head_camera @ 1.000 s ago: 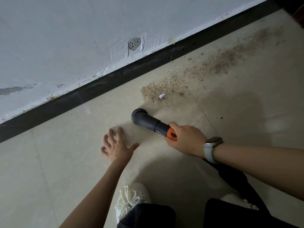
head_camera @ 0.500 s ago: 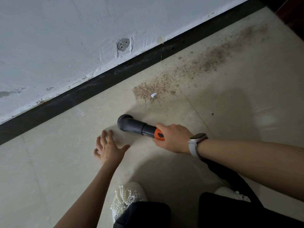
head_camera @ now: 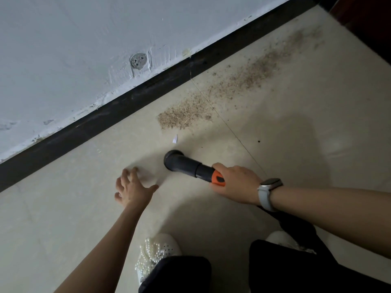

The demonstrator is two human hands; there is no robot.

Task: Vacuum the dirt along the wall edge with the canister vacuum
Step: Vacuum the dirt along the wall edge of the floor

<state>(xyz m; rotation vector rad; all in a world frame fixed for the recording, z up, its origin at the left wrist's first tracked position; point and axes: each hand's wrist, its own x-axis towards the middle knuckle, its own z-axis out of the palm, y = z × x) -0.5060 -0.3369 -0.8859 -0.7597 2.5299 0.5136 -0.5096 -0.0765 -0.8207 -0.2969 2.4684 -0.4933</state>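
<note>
Pale beige tile floor (head_camera: 306,127) across the lower and right parts of the frame, glossy, with a thin grout line running diagonally from the wall down toward the right wrist. Grey-white painted wall (head_camera: 74,49) filling the upper left, rough and patchy near its foot, with a round grey plug (head_camera: 138,60) set in it. Black skirting strip (head_camera: 131,102) along the wall's base, slanting from lower left up to upper right. Dark reddish edge in the top right corner, too little of it to identify.

Brown gritty dirt (head_camera: 186,114) on the tile just beside the skirting at centre, densest in a patch left of the grout line, thinning into a long streak toward the upper right. Small white paper scrap (head_camera: 175,138) below that patch, apart from it.

Vacuum nozzle (head_camera: 179,162) at centre frame, black, short and tubular with a round elbow-shaped mouth turned down onto the floor, joined to an orange collar at the grip end. Mouth near the scrap, clear of the dirt patch. Black hose trailing back under the right forearm.

Right hand (head_camera: 237,182) wrapped round the handle just behind the orange collar, pale watch (head_camera: 267,192) on the wrist. Left hand (head_camera: 132,188) spread flat on the tile left of the nozzle, fingers apart, holding nothing.

White pearl-trimmed shoe (head_camera: 157,253) and dark trouser legs along the bottom edge.
</note>
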